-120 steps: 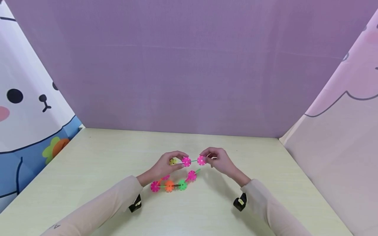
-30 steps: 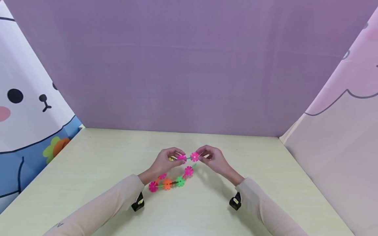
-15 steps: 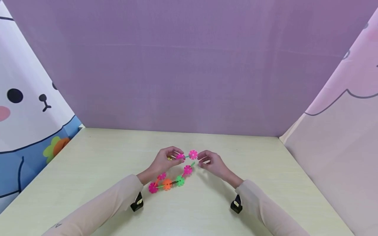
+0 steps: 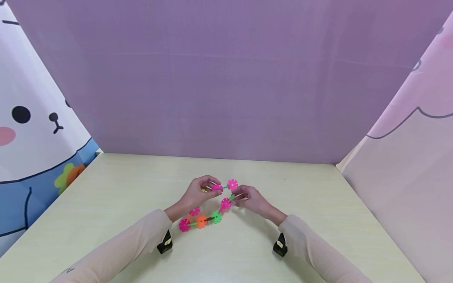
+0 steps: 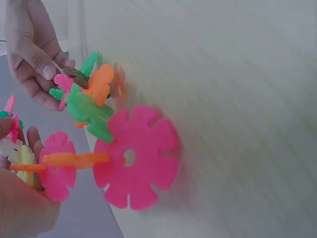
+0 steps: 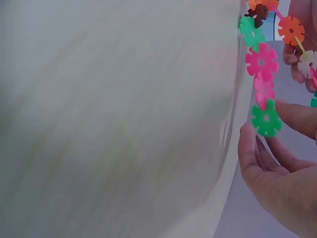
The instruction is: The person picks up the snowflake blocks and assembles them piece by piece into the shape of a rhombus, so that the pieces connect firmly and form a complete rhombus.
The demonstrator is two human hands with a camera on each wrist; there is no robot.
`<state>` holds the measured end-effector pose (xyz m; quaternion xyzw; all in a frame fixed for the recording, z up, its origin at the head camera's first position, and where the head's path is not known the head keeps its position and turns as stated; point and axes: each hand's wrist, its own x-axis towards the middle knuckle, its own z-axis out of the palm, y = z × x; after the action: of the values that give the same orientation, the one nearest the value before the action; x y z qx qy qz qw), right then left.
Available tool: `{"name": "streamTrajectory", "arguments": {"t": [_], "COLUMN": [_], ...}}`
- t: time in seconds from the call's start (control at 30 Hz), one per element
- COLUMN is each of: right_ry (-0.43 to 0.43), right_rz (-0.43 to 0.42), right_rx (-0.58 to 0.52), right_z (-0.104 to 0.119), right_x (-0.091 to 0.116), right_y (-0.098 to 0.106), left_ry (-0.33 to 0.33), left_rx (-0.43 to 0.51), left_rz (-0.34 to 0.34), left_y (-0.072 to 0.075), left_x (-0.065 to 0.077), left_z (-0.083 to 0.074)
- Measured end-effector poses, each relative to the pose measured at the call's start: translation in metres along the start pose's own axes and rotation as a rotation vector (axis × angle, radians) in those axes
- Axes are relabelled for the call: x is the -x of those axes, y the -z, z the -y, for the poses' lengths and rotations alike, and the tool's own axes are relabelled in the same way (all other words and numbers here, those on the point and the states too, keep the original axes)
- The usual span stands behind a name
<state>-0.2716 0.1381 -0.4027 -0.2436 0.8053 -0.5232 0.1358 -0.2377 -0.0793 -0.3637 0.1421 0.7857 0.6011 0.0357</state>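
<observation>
A chain of slotted plastic snowflake discs bends round between both hands in the head view. My left hand (image 4: 199, 193) pinches its upper run, where a white disc (image 6: 308, 63) lies at the fingertips. Beyond it a pink end disc (image 4: 232, 184) sticks out on a teal disc seen edge-on. The thumb and fingers of my right hand (image 4: 252, 200) close round the green disc (image 6: 266, 119) at the chain's other end. Between the ends hang a pink disc (image 4: 225, 203), a green disc (image 4: 216, 217), an orange disc (image 4: 201, 221) and a large pink disc (image 5: 138, 158).
The pale wooden table (image 4: 226, 255) lies beneath the hands and the lower discs. A purple panel (image 4: 219, 78) rises at its back edge. Printed cartoon panels (image 4: 32, 157) stand along the sides. Black straps (image 4: 164, 243) hang at the sleeves.
My right hand has let go of the pink end disc and moved down to the green disc at the other end. Earlier, both hands drew slightly closer together; the left keeps its grip.
</observation>
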Motion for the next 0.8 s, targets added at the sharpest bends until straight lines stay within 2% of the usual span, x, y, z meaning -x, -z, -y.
{"name": "streamTrajectory", "arguments": {"t": [0.37,0.67,0.8], "right_ry": [-0.02,-0.026,-0.013], "right_rz": [-0.035,-0.067,-0.082], "right_rx": [-0.014,-0.067,-0.088], "right_z": [0.002,0.031,0.028], "right_x": [0.001,0.014,0.012], "right_y": [-0.003,-0.004,-0.006], "left_ry": [0.008,0.014,0.021], "left_rx": [0.014,0.019,0.037], "left_rz": [0.001,-0.016,-0.021], "left_y": [-0.001,-0.001,-0.002], "left_x": [0.0,0.0,0.0], "left_z": [0.0,0.001,0.001]}}
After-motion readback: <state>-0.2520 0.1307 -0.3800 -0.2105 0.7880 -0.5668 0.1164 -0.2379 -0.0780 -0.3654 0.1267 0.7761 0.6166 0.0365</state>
